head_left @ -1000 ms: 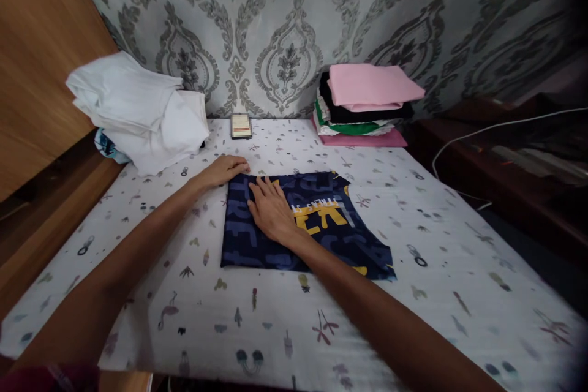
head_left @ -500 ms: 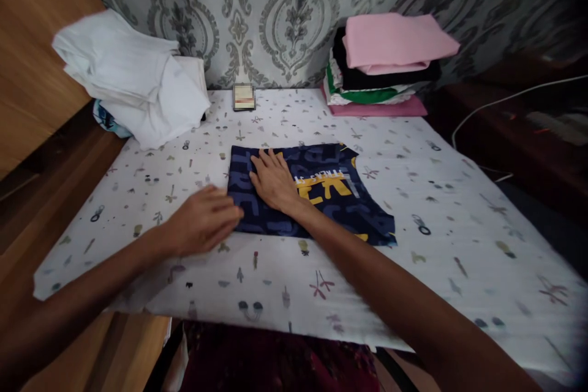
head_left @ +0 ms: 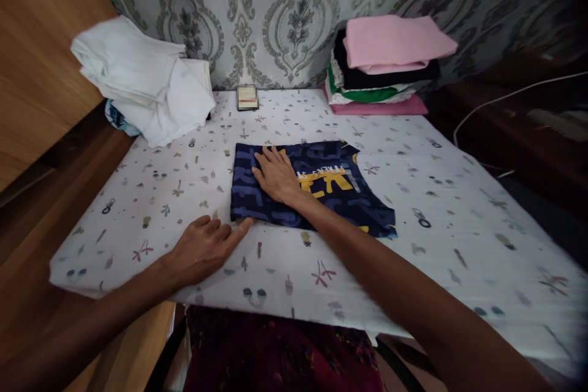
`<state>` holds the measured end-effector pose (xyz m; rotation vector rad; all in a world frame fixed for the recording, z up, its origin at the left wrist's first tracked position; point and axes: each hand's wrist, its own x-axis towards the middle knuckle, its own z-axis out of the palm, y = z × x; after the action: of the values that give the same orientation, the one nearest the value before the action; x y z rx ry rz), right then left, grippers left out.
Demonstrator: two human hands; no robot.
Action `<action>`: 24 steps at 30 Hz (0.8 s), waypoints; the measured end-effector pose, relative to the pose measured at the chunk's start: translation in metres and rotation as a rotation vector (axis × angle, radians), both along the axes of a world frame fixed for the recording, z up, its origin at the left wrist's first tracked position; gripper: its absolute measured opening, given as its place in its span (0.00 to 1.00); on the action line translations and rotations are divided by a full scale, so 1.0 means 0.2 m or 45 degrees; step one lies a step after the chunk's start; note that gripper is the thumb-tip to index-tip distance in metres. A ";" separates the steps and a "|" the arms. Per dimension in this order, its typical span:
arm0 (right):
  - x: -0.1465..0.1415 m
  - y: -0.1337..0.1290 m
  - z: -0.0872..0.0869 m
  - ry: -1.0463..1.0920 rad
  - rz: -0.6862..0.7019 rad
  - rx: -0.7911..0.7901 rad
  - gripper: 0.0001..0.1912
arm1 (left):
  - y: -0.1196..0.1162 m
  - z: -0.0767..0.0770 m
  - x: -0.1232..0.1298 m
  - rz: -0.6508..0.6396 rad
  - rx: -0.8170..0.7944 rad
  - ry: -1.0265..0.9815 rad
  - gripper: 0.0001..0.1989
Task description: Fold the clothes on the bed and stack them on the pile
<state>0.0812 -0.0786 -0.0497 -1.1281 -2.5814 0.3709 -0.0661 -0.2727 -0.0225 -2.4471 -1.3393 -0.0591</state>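
A folded navy printed shirt (head_left: 331,199) with yellow and white lettering lies flat on the patterned white sheet (head_left: 257,275). My right hand (head_left: 276,176) is spread flat on its left part, palm down, holding nothing. Low at the shirt's left front corner, my left hand (head_left: 204,248) rests near the sheet. One digit of it stretches to the shirt's lower edge, seeming to touch it, while the other fingers are loosely curled. No cloth shows between them.
Rumpled white clothes (head_left: 147,82) are heaped at the back left, beside a wooden panel (head_left: 41,43). A small square object (head_left: 248,98) stands near the wall. At the back right is a folded stack topped by pink cloth (head_left: 397,43). A white cable (head_left: 487,104) runs on the right.
My left hand has moved down and slightly right, from beside the shirt's left edge to its lower front corner, one digit now stretched out. My right hand stays on the shirt. The view shifted slightly.
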 end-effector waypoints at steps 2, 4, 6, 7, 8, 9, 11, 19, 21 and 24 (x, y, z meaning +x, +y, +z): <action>0.00 0.00 0.01 -0.015 -0.001 0.008 0.27 | 0.00 0.00 0.02 0.025 0.015 0.012 0.28; 0.00 -0.01 0.02 -0.024 0.001 0.015 0.27 | 0.00 0.00 0.04 0.055 0.025 0.025 0.29; 0.00 -0.01 0.03 -0.033 -0.004 0.010 0.27 | 0.00 0.00 0.05 0.086 0.020 0.053 0.28; 0.00 -0.02 0.03 -0.038 -0.009 0.006 0.27 | 0.00 0.00 0.06 0.116 0.003 0.077 0.27; 0.00 -0.02 0.04 -0.041 -0.014 0.003 0.27 | 0.01 0.00 0.07 0.155 -0.026 0.108 0.26; 0.00 -0.02 0.04 -0.044 -0.016 0.001 0.27 | 0.01 0.01 0.08 0.204 -0.065 0.141 0.25; 0.00 -0.02 0.04 -0.050 -0.016 0.001 0.27 | 0.02 0.03 0.09 0.311 -0.158 0.195 0.24; -0.01 -0.03 0.00 -0.013 -0.018 0.084 0.27 | -0.06 0.09 0.08 0.368 -0.310 0.229 0.23; -0.01 -0.03 0.00 0.000 -0.023 0.087 0.27 | -0.10 0.09 0.06 0.314 -0.281 0.103 0.24; -0.01 -0.04 0.01 0.020 -0.017 0.053 0.26 | -0.10 0.09 0.02 0.332 -0.236 -0.295 0.16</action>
<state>0.0798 -0.0858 -0.0472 -1.1237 -2.5547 0.3198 -0.0616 -0.2926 -0.0043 -2.4482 -1.8296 -0.1643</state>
